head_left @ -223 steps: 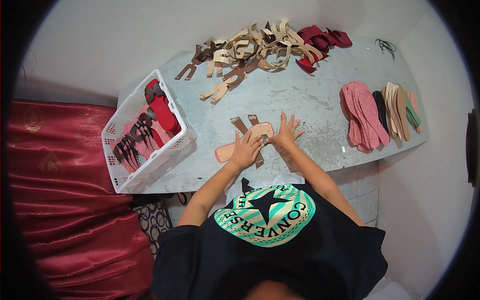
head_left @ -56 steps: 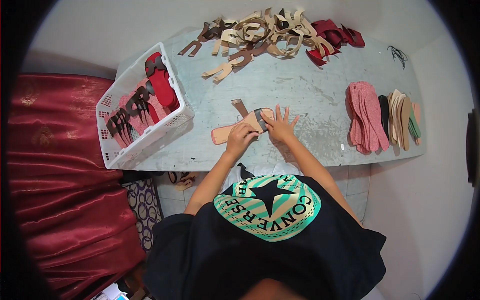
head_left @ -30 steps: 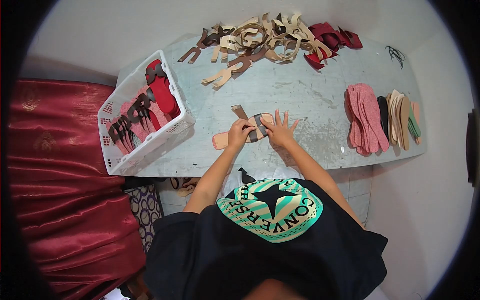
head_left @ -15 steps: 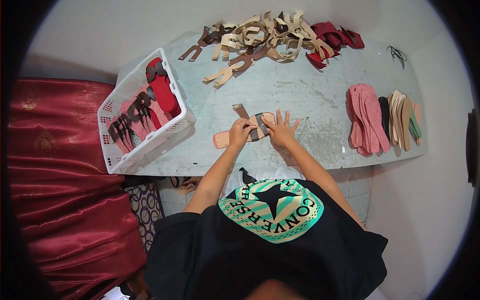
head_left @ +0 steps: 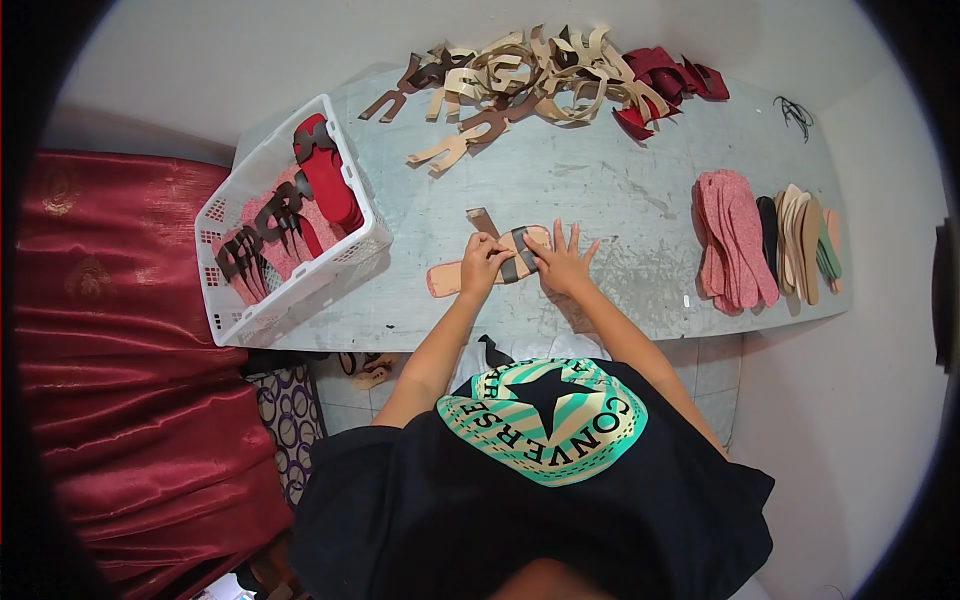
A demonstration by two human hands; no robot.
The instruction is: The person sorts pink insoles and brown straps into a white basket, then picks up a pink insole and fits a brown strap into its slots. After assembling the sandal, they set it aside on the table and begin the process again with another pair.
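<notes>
A tan sole (head_left: 446, 280) with a pinkish edge lies crosswise on the table. Dark straps (head_left: 521, 254) cross its right part, and a brown strap end (head_left: 480, 220) sticks out beyond it at the upper left. My left hand (head_left: 482, 262) is over the middle of the sole, its fingertips pinched together at the dark strap; whatever is between them is too small to make out. My right hand (head_left: 564, 262) rests on the right end of the sole and the strap, with its fingers spread.
A white basket (head_left: 372, 240) with red and pink soles stands at the left. Straps (head_left: 500, 75) and red pieces (head_left: 665, 80) lie along the back. Pink soles (head_left: 738, 240) and other coloured soles (head_left: 808, 245) sit at the right, below a black cord (head_left: 796, 115).
</notes>
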